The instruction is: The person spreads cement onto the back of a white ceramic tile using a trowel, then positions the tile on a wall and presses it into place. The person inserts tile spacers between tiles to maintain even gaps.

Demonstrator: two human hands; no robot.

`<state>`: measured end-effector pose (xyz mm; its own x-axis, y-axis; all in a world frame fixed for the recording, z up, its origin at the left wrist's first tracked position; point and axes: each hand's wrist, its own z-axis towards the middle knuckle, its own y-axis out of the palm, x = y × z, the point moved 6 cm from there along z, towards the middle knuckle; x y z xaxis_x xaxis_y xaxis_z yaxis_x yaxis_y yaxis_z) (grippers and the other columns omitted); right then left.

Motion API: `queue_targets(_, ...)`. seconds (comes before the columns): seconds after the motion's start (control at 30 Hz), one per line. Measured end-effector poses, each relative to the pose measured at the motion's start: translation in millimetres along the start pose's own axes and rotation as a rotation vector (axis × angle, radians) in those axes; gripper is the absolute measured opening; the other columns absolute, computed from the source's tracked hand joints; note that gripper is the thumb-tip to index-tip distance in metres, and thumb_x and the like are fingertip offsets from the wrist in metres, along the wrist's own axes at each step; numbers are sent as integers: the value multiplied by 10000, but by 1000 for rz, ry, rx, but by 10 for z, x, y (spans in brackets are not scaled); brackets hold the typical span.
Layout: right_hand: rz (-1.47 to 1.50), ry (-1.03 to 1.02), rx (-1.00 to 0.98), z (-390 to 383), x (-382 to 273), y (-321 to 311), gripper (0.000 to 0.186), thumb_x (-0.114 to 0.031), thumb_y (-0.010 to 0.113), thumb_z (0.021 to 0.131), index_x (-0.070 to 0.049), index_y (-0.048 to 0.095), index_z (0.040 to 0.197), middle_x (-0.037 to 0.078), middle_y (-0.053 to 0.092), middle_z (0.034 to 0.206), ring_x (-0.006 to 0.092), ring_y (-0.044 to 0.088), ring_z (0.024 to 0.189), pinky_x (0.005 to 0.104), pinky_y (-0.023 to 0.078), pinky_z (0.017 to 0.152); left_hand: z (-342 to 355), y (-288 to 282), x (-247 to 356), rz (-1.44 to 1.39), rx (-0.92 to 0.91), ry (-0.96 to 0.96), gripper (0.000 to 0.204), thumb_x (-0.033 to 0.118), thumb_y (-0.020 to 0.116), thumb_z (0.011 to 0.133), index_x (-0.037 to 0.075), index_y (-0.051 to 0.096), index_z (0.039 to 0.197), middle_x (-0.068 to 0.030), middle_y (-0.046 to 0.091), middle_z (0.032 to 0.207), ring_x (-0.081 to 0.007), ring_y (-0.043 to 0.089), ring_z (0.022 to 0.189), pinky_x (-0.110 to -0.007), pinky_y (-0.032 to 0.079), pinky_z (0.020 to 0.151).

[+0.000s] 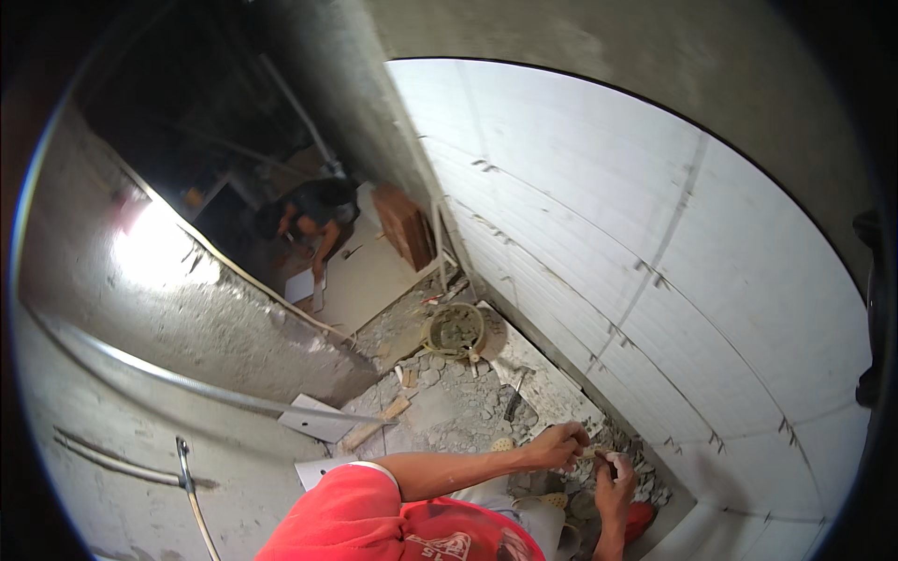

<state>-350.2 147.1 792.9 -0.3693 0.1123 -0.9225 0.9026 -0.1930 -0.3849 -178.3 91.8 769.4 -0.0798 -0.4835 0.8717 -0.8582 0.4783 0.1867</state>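
In front of my body, low in the view, my left hand [559, 446] is closed with its fingers pinched together. Close beside it my right hand [615, 479] is curled, thumb and fingers drawn in. A small yellowish thing [591, 453] shows between the two hands, too small to name. Just beyond them stands the wall of white tiles [599, 234], with small dark clips along its joints. A dark-handled tool [514, 397] lies on a mortar-smeared white board [543, 379] ahead of my hands.
A round bucket [456, 329] of grey mortar or rubble stands ahead, amid broken rubble [449, 402]. Wood strips [374, 423] and a white tile piece [318, 417] lie left. Farther off, a person [318, 220] bends over a pale board near stacked brown-red slabs [402, 226]. A hose [198, 510] hangs at the left wall.
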Motion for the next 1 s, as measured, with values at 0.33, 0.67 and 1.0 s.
queue_targets(0.33, -472, -556, -84, 246, -1272, 654, 82, 32, 625, 836, 32, 650, 915, 176, 586, 932, 398, 576, 906, 500, 459, 786, -355, -682, 292, -514, 27, -175, 285, 404, 669, 1015, 127, 693, 1079, 41, 626, 901, -33, 470, 638, -221, 353, 506)
queue_targets(0.67, -279, -408, 149, 458, -1888, 490, 90, -17, 667, 919, -9, 704, 1000, 132, 679, 886, 289, 680, 781, 365, 522, 668, -445, -797, 1027, -471, -92, 65, 175, 176, 778, 942, 118, 672, 1068, 55, 606, 881, -23, 460, 628, -181, 324, 502)
queue_targets(1.0, 180, -174, 205, 474, -1903, 376, 147, -23, 656, 953, 35, 712, 1075, 101, 744, 979, 129, 707, 843, 275, 554, 713, -369, -595, 1369, -440, -171, 176, 192, 174, 776, 953, 71, 688, 1088, 53, 634, 839, -8, 461, 664, -182, 335, 537)
